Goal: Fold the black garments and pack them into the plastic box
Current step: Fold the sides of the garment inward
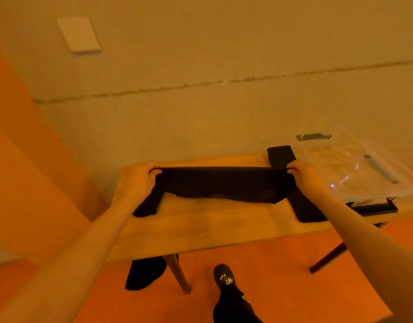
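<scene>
While both arms reach forward over the table (200, 231), we hold one black garment (224, 185) stretched flat between our hands, its top edge a taut, straight line just above the wood.

Left hand (136, 178): fingers curled round the garment's left end, thumb side toward us, wrist bent slightly inward. A loose strip of the cloth hangs below this hand and lies on the tabletop.

Right hand (304, 176): fingers curled over the right end of the same edge, gripping it, forearm running back to the lower right corner.

Second garment (280, 155): a dark, folded piece on the far side of the table, just behind our right hand, beside the box. More black cloth (310, 210) lies under our right forearm; whether it belongs to the held piece we cannot tell.

Box (354, 169): clear plastic, at the table's right end, with dark clips at its near and far sides; it sits tilted in view and its contents are blurred.

Table: pale wood with dark, splayed legs.

Floor (282, 264): orange. Our shoe (224, 276), black with a pale print, stands on it; another dark cloth (144, 271) hangs or lies below the table's near edge.

Wall (224, 54): plain, crossed by a rough horizontal seam, with a pale rectangular plate (78, 34) at upper left.
</scene>
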{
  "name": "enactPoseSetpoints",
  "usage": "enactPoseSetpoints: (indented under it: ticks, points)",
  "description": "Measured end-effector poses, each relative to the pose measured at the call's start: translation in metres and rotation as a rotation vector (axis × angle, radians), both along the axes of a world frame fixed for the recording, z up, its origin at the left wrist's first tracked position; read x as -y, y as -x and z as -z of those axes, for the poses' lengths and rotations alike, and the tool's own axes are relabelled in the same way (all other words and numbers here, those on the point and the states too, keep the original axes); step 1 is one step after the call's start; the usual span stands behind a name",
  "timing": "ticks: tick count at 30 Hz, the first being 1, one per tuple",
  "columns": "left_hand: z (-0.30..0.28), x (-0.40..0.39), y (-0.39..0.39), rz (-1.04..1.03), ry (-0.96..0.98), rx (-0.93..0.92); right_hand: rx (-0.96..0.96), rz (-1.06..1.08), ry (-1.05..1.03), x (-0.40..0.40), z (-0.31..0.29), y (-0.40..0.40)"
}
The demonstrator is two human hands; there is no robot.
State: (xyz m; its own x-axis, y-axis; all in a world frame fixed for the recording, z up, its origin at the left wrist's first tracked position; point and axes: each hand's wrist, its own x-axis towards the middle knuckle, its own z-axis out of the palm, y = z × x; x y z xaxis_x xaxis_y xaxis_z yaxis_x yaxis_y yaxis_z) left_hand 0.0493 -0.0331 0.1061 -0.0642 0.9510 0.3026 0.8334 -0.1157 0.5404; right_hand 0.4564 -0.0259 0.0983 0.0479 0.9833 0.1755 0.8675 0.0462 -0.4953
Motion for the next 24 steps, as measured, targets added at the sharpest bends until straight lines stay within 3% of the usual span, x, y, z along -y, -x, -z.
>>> enactPoseSetpoints:
  ticks: [6,12,18,24]
  points:
    - [-0.090,0.004,-0.008,-0.100,-0.157,0.377,-0.227,0.107,-0.160,0.006,-0.087,0.005]
    - [-0.097,0.030,0.001,-0.146,-0.134,0.657,-0.281,-0.002,-0.203,0.029,-0.116,0.002]
    - [-0.047,0.033,0.016,-0.162,0.045,0.732,-0.370,-0.057,-0.013,0.018,-0.102,-0.007]
    - [0.018,-0.030,0.018,-0.187,0.283,0.585,-0.193,-0.098,0.279,-0.063,-0.035,-0.010]
